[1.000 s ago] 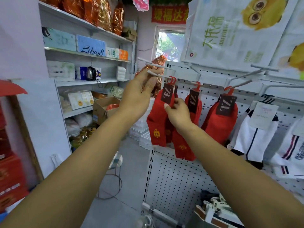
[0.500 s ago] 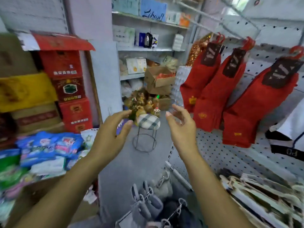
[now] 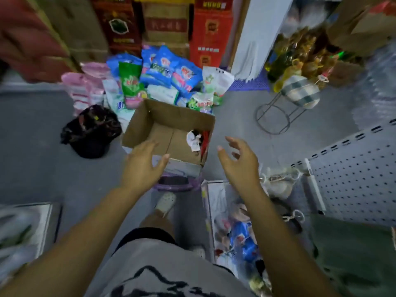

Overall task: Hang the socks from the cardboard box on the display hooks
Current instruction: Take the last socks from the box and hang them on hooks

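Note:
An open cardboard box (image 3: 150, 123) sits on a purple stool below me. A few socks (image 3: 198, 140), red, white and black, lie against its right inner wall. My left hand (image 3: 142, 166) hovers over the box's near left edge, fingers spread and holding nothing. Just right of the box hangs my right hand (image 3: 239, 159), fingers loosely apart and bare. The display hooks are out of view; only the pegboard panel (image 3: 351, 174) shows at the right.
Blue and green packets (image 3: 165, 76) are piled behind the box. A black bag (image 3: 92, 129) lies to its left, a wire stool with a checked cushion (image 3: 300, 91) at back right. Stacked cartons (image 3: 162, 24) line the back. Bins of goods (image 3: 240, 230) stand by my feet.
My view has swung from the hung red socks down to the floor and the box. Both hands let go of the hooks and dropped, empty, to the box.

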{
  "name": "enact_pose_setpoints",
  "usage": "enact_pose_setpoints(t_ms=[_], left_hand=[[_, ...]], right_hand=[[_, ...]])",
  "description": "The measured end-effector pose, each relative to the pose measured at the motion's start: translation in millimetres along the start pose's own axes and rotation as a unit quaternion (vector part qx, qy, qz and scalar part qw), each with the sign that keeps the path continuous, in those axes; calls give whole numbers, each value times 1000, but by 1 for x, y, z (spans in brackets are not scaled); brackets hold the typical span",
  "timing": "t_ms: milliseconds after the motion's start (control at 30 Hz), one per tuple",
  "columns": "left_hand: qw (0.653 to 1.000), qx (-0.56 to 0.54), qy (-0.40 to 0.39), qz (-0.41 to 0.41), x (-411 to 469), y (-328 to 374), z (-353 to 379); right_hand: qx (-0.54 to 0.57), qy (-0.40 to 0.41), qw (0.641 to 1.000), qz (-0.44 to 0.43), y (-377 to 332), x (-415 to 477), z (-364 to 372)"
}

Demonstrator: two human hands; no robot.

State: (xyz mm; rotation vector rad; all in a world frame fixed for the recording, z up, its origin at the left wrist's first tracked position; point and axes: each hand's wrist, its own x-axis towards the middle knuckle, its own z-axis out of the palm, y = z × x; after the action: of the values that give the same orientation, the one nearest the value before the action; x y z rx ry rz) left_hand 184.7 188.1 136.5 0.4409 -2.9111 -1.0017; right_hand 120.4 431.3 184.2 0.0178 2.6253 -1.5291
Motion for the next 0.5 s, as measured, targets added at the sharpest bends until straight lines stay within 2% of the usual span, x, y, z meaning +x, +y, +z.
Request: enact_pose_setpoints(t_ms=[133, 267, 400, 500], left_hand=[[996, 34, -13, -84, 19, -51, 10], [990, 61, -30, -123, 68, -98, 18], [985, 77, -57, -143, 126, -137, 27], [980, 43, -69, -183, 169, -163, 39]], right_hand=[[-51, -68, 995, 46, 20, 26, 51], [-107, -110, 979, 133, 34, 69, 96], [-215, -148, 947, 187, 53, 123, 146], [-194, -160, 928, 275, 76, 167, 182]])
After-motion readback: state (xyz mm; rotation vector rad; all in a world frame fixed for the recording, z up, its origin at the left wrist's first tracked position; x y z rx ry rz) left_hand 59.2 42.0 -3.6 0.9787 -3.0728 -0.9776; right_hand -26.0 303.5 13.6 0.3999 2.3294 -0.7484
